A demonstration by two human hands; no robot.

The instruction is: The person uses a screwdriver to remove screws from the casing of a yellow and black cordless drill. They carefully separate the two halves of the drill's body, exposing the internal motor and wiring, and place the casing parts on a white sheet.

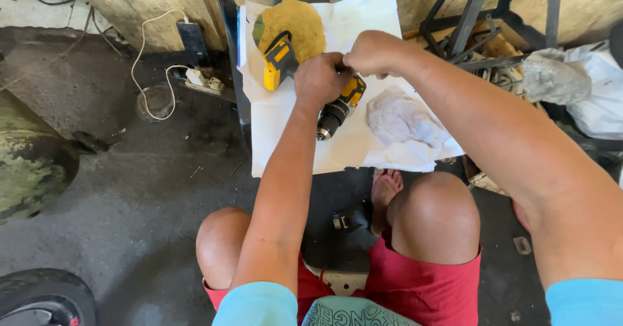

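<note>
Head view: both hands on a yellow-and-black cordless drill [337, 108], lying on white paper [285, 137] on a low work surface.

Left hand [320, 79] is clenched around the drill body, just behind the chuck. Right hand [373, 53] is closed too, knuckles up, touching the left at the top of the drill; can't tell what its fingertips pinch. Drill lies on its side, long axis diagonal. Black chuck [328, 123] points down-left toward the person's knees, rear end up-right under the hands. Yellow battery-shaped part [278, 65] sits apart, up-left, overlapping a round yellow pad [298, 24]. Crumpled white rag [402, 119] just right of the drill. My read: keep the left grip firm so the body doesn't roll on the paper, and work with the right only.
</note>
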